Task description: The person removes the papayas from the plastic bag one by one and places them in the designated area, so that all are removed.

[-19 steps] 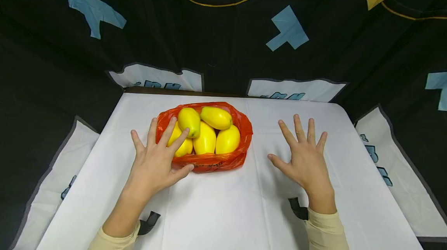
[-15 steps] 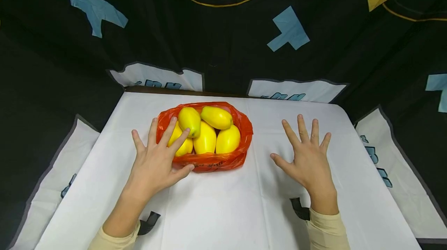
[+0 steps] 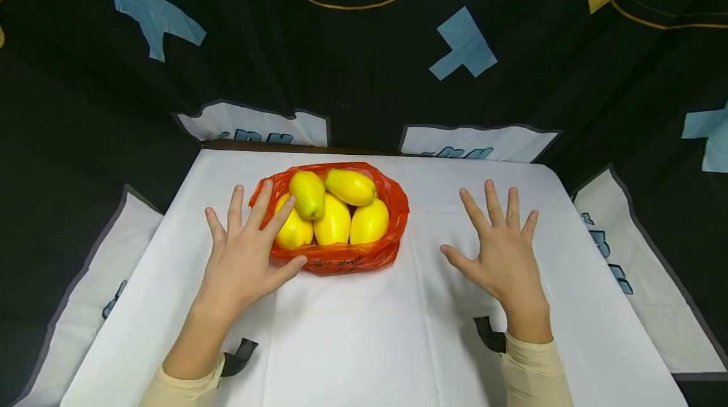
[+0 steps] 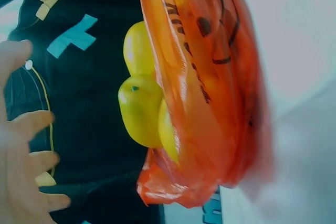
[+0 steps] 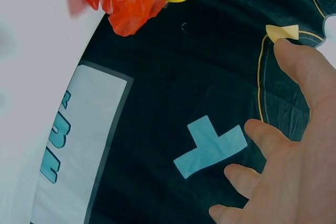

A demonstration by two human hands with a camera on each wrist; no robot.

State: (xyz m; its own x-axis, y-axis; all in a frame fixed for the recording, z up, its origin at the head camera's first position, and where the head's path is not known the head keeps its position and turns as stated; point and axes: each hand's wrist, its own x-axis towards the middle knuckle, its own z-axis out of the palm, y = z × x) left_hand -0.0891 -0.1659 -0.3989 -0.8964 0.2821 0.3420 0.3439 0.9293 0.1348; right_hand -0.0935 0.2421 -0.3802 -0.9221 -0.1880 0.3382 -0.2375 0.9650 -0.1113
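Note:
A red plastic bag (image 3: pixel 392 249) with printed marks stands on the white table (image 3: pixel 352 344), its mouth open upward. Several smooth yellow fruits, mango-like in shape, fill it; one fruit (image 3: pixel 307 195) lies on top at the left. My left hand (image 3: pixel 241 261) is spread, palm down, its fingers overlapping the bag's left edge in the head view. In the left wrist view the bag's side (image 4: pixel 210 93) and the fingers stand apart. My right hand (image 3: pixel 503 255), fingers also spread, hovers over the table right of the bag and holds nothing.
Behind the table hangs a black cloth (image 3: pixel 364 59) with blue and yellow patches. White printed panels (image 3: pixel 480 141) border the table's far edge and sides. A black strap (image 3: pixel 239 356) sticks out by the left sleeve, another strap (image 3: pixel 489 334) by the right.
My left hand has shifted slightly left, away from the bag. The right hand has moved slightly right. The head view has tilted a little; the bag and fruits stay in place.

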